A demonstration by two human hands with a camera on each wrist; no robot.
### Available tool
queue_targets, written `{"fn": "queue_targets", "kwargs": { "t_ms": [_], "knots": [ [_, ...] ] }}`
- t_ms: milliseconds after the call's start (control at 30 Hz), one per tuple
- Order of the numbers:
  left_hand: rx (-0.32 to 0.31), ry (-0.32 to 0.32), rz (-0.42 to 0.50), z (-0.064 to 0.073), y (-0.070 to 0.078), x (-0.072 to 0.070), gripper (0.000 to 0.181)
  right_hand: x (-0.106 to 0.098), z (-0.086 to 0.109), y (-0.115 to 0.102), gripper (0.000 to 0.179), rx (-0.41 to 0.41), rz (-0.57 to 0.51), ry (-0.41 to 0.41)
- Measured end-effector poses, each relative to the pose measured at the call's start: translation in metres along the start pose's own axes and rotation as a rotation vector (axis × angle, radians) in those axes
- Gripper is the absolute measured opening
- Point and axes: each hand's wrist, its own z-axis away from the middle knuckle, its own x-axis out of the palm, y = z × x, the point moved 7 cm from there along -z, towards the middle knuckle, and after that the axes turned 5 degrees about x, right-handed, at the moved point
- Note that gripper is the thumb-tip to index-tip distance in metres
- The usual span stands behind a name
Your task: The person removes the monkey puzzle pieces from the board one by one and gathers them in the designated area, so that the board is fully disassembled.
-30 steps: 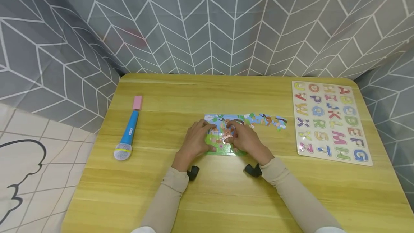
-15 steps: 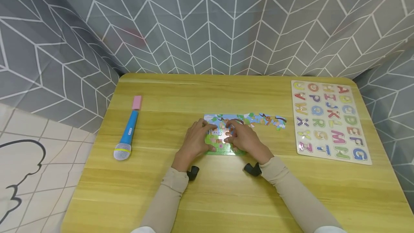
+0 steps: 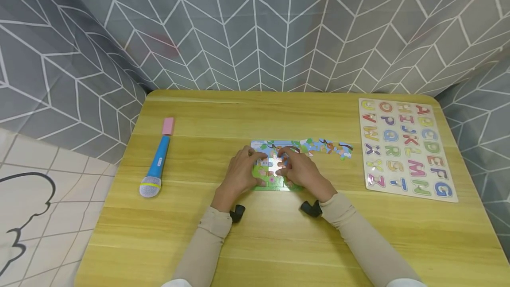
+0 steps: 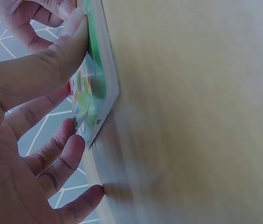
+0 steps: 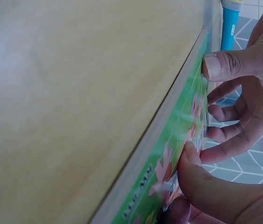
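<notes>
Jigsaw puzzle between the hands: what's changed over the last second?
Very little. A patch near the middle of the jigsaw puzzle now shines whiter; perhaps a piece tilted into the light. Nothing was visibly picked up or let go. The left hand, right hand, loose pieces, microphone, pink block and letter board stayed put.

Puzzle (image 3: 275, 187) partly hidden behind hands (image 3: 241, 169); right-wrist view crops microphone (image 5: 229, 30).

Both forearms (image 3: 213, 238) slant inward; the left hand (image 3: 241, 169) spreads its fingers (image 4: 65, 163), the right hand (image 3: 301, 169) curves its own just beside it
</notes>
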Motion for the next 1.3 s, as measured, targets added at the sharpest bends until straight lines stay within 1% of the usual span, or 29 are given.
{"fn": "queue_targets", "kwargs": {
  "t_ms": [300, 433, 500, 567, 700, 800, 967, 1167, 1300],
  "knots": [
    [0.006, 0.005, -0.002, -0.001, 0.0, 0.001, 0.078, -0.002, 0.003, -0.002, 0.049, -0.019, -0.013, 0.012],
    [0.006, 0.006, -0.003, -0.001, -0.001, 0.002, 0.078, -0.002, 0.004, -0.003, 0.058, -0.037, -0.021, 0.023],
    [0.005, 0.006, 0.0, -0.001, -0.001, 0.002, 0.078, -0.001, 0.004, -0.003, 0.058, -0.049, -0.025, 0.031],
    [0.001, 0.007, 0.006, 0.0, -0.002, 0.001, 0.078, 0.0, 0.004, -0.005, 0.053, -0.065, -0.023, 0.039],
    [0.001, 0.011, 0.005, 0.0, -0.002, 0.0, 0.078, 0.001, 0.004, -0.007, 0.035, -0.091, -0.029, 0.051],
    [0.004, 0.012, 0.0, 0.0, -0.002, 0.0, 0.078, 0.002, 0.005, -0.008, 0.028, -0.112, -0.037, 0.055],
    [0.004, 0.012, -0.004, 0.0, -0.003, 0.0, 0.078, 0.002, 0.006, -0.01, 0.027, -0.138, -0.048, 0.058],
    [0.006, 0.015, 0.001, 0.0, -0.002, -0.001, 0.078, 0.003, 0.005, -0.01, 0.028, -0.13, -0.039, 0.041],
    [0.004, 0.005, 0.008, 0.0, -0.001, 0.001, 0.078, 0.004, 0.006, -0.011, 0.033, -0.115, -0.026, 0.012]
  ]
}}
